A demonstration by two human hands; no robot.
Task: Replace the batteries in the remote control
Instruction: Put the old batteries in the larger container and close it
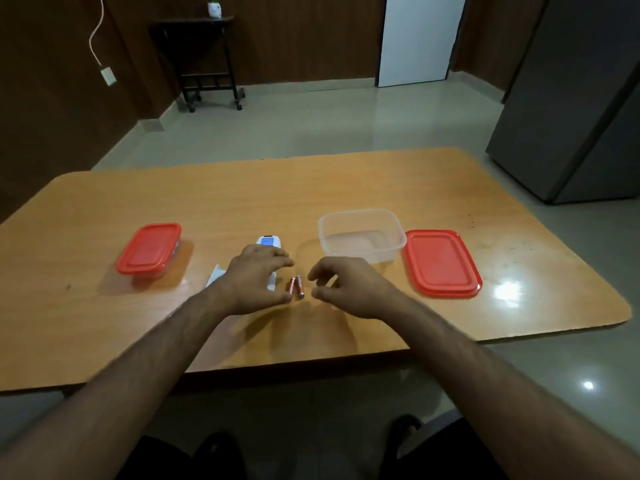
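Note:
A white remote control lies on the wooden table, its far end with a blue display showing past my left hand. That hand hovers over the remote's middle with fingers loosely curled and holds nothing. Two orange batteries lie side by side on the table between my hands. My right hand hangs just right of them, fingers loosely curled and empty. A white battery cover peeks out left of my left wrist.
A lidded container with a red lid stands at the left. An uncovered clear plastic container stands at the right, its red lid flat beside it. A grey fridge is beyond the table's right side.

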